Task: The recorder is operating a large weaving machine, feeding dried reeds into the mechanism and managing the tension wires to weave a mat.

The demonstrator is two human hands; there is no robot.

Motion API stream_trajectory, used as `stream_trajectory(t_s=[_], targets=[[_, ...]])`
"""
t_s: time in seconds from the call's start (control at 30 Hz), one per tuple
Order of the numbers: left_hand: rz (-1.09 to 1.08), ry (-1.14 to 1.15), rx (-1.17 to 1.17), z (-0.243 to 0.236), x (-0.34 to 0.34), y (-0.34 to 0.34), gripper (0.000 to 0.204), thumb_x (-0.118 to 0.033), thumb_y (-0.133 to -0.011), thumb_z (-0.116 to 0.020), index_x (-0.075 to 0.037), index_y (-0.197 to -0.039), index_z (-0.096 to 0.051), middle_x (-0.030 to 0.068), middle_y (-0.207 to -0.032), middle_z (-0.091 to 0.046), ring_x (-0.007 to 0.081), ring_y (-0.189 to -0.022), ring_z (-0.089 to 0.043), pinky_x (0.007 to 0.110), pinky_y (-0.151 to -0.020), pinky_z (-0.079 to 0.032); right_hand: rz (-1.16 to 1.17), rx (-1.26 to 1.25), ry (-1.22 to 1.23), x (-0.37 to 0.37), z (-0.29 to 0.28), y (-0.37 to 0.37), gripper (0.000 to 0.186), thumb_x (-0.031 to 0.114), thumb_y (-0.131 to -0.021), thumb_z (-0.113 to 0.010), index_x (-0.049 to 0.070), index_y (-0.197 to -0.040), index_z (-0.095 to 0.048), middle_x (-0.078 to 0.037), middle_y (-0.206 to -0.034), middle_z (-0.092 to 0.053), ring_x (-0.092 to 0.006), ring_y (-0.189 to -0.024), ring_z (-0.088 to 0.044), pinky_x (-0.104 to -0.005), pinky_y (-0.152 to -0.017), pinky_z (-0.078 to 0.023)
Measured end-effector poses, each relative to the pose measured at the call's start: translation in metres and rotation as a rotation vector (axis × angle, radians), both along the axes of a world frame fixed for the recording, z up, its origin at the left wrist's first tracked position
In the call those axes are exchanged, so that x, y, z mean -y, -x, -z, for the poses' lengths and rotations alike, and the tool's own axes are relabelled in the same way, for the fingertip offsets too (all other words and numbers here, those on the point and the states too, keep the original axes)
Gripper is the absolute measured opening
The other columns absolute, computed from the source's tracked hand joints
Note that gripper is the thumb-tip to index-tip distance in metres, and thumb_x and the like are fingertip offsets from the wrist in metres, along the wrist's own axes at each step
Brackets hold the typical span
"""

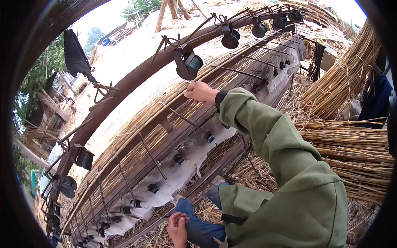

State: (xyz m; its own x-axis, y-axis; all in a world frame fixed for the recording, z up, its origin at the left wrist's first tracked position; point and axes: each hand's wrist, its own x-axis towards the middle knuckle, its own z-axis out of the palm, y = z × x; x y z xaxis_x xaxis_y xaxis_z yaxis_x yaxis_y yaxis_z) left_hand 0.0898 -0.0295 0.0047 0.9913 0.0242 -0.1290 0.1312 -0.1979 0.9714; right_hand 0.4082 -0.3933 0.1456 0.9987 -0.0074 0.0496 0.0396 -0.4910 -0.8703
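Dusty yard, open ground past the frame's (138, 72) far edge, bundle (347, 155) crowding the right. Reeds (182, 120) run lengthwise along the frame. Right hand (200, 93) above them, fingers nearly closed, can't tell on what; left hand (178, 230) half-curled off the near edge, grip unclear.

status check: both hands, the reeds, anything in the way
Left hand by the knee, fingers curled. Right hand out at the reeds, grip unclear. Reeds lie side by side, lengthwise. Dark spool hangs near right hand, possible obstruction.
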Motion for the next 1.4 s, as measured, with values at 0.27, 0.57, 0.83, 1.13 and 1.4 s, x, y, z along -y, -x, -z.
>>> stream_trajectory(t_s=[0.27, 0.57, 0.83, 1.13, 1.4], targets=[[-0.001, 0.086, 0.126, 0.003, 0.014, 0.002, 0.022, -0.009, -0.088, -0.056, 0.003, -0.106, -0.050, 0.0113, -0.090, -0.062, 0.0142, -0.074, -0.061, 0.022, -0.066, -0.048, -0.264, 0.006, -0.114, 0.017, 0.067, 0.213, 0.015, 0.015, -0.084, -0.057, 0.002, -0.088, -0.062, -0.007, -0.070, -0.062, -0.0138, -0.061, -0.060, -0.0278, -0.057, -0.048], [-0.050, -0.157, 0.051, -0.033, 0.016, 0.017, 0.022, -0.019, -0.089, -0.055, 0.000, -0.100, -0.057, 0.0066, -0.085, -0.064, 0.0146, -0.072, -0.059, 0.027, -0.066, -0.046, -0.212, 0.481, 0.045, 0.004, 0.069, 0.237, 0.013, 0.012, -0.081, -0.061, 0.004, -0.090, -0.057, -0.012, -0.082, -0.060, -0.0316, -0.074, -0.058, -0.0382, -0.065, -0.047], [-0.120, -0.155, 0.028, -0.028, 0.018, 0.014, 0.020, -0.011, -0.089, -0.054, -0.001, -0.106, -0.057, 0.0072, -0.090, -0.064, 0.0126, -0.076, -0.060, 0.025, -0.069, -0.048, -0.112, 0.083, -0.357, 0.001, 0.074, 0.140, 0.018, 0.017, -0.086, -0.055, 0.001, -0.093, -0.060, -0.003, -0.072, -0.059, -0.0113, -0.059, -0.056, -0.0279, -0.051, -0.045], [-0.150, -0.127, -0.043, -0.027, 0.023, 0.009, 0.025, -0.017, -0.090, -0.055, 0.000, -0.109, -0.057, 0.0083, -0.088, -0.063, 0.0152, -0.073, -0.059, 0.028, -0.066, -0.048, 0.033, -0.107, -1.080, -0.025, 0.072, -0.015, 0.036, 0.023, -0.094, -0.047, 0.004, -0.124, -0.040, -0.006, -0.112, -0.050, -0.0123, -0.073, -0.056, -0.0232, -0.055, -0.046], [-0.147, -0.189, -0.055, -0.037, 0.038, 0.006, 0.025, -0.014, -0.090, -0.054, 0.000, -0.111, -0.056, 0.0085, -0.088, -0.063, 0.0150, -0.073, -0.059, 0.027, -0.064, -0.048, 0.074, 0.071, -1.445, -0.029, 0.070, -0.063, 0.013, 0.016, -0.094, -0.045, 0.006, -0.098, -0.051, -0.003, -0.084, -0.058, -0.0123, -0.063, -0.055, -0.0270, -0.055, -0.046]])
